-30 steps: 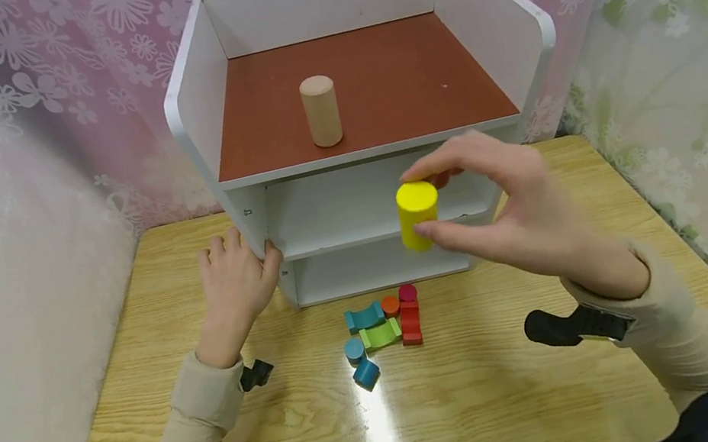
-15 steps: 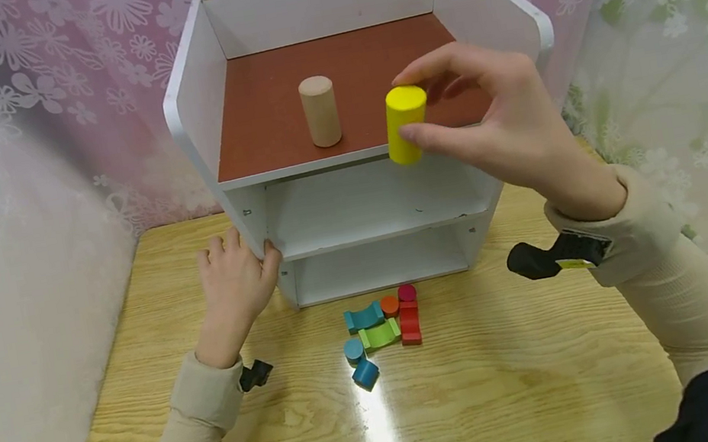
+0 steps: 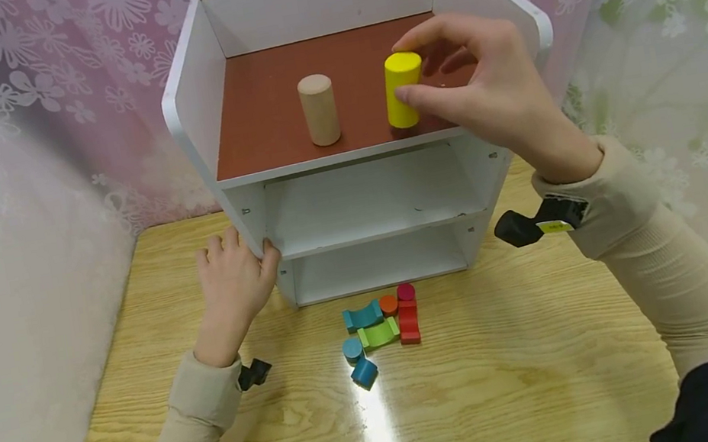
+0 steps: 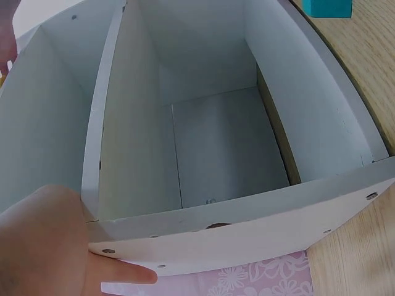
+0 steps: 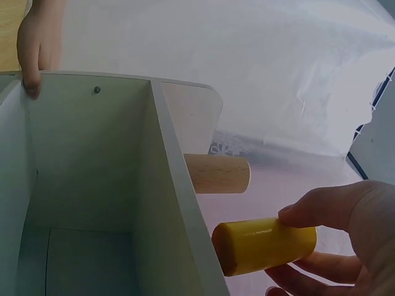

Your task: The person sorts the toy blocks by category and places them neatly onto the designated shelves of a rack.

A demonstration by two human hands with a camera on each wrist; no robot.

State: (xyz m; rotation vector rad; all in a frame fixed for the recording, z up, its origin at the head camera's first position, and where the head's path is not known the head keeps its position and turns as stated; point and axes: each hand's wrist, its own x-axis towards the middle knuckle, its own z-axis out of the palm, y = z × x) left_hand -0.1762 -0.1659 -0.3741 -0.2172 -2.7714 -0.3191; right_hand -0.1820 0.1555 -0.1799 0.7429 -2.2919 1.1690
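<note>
My right hand pinches a yellow wooden cylinder between thumb and fingers. It is upright over the front right of the shelf unit's red-brown top; whether its base touches the top I cannot tell. In the right wrist view the yellow cylinder is near the top's front edge. To its left a plain wooden cylinder stands upright on the same top. My left hand grips the white shelf unit by its left side panel, thumb at the front edge, the other fingers outside.
On the table before the unit lie several small blocks: a teal arch, a green arch, a red arch, and orange, crimson and blue cylinders. High white side walls flank the top. Patterned curtains hang behind and beside.
My right hand has raised the yellow cylinder from before the middle shelf, up and forward, to over the unit's top. The left hand has stayed on the side panel.
</note>
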